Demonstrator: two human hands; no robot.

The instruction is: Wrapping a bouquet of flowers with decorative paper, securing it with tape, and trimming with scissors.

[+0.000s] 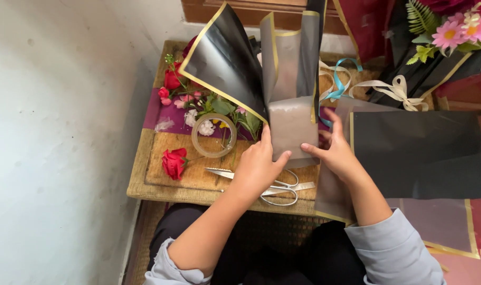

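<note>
While both hands are pinching the folded wrapping paper [292,129] at its lower part, the fold is best kept tight by pressing evenly from each side so the pleats are not slipping apart. Going from the left, a red rose [174,162] is lying well left of the left hand [257,168], and a roll of clear tape [214,135] is resting just beyond it, near that hand's knuckles. Scissors [272,186] are lying partly under the left hand's wrist. The left hand is gripping the paper's left edge, thumb on the front. The right hand [333,154] is closing on the right edge in the same way, thumb pressing the front face. The paper is standing between the two hands, fanning upward beyond the fingers; it is dark, slightly see-through and glossy, trimmed with a thin gold border, and its gathered base is looking grey and smooth. To the right of the right hand, a flat black sheet [420,153] is lying spread out.
</note>
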